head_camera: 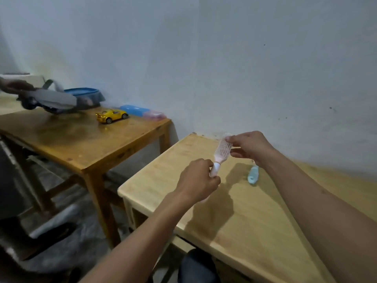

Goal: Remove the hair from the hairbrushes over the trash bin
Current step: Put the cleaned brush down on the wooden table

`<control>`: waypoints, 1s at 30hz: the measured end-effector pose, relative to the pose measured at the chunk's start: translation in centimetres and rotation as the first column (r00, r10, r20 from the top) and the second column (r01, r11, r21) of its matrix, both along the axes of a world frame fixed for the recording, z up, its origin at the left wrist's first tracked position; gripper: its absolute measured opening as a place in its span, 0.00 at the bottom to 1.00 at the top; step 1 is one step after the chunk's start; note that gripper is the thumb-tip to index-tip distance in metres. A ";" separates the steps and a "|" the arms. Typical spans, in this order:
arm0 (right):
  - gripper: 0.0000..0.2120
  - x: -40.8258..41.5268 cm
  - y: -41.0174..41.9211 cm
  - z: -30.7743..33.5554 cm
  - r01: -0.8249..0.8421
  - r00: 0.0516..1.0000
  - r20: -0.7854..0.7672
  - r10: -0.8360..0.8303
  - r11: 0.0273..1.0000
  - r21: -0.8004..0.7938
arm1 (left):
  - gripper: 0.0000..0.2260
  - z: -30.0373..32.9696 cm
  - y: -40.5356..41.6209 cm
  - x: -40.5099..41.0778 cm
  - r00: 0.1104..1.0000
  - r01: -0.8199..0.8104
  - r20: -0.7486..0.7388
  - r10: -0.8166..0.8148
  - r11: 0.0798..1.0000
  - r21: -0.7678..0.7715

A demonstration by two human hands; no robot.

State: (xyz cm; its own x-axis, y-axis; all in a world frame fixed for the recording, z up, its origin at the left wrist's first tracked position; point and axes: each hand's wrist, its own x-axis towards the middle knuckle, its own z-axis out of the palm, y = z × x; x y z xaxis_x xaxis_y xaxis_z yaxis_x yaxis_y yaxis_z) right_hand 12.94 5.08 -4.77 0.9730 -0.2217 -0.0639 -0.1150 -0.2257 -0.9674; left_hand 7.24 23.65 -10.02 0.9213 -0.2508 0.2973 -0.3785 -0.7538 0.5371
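Note:
A small pink hairbrush (222, 150) is held up over the light wooden table (240, 211), bristles facing me. My left hand (199, 178) is closed around its white handle. My right hand (250, 147) pinches at the top of the brush head with thumb and forefinger; whether hair is between the fingers is too small to tell. A light blue hairbrush (253, 174) lies on the table under my right wrist, partly hidden by it. No trash bin is visible.
A darker wooden table (81, 139) stands to the left with a yellow toy car (111, 116), a blue case (133, 109), a pink case (154, 115) and a blue-lidded container (81, 91). Another person's hand (14, 85) holds a grey object there. A dark round thing (196, 266) sits below.

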 end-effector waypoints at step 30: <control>0.18 9.7 -10.7 -6.3 0.092 0.915 -0.220 -0.339 0.705 -0.703 | 0.12 -3.0 -10.6 13.1 0.993 0.054 -0.114 -0.040 0.992 0.117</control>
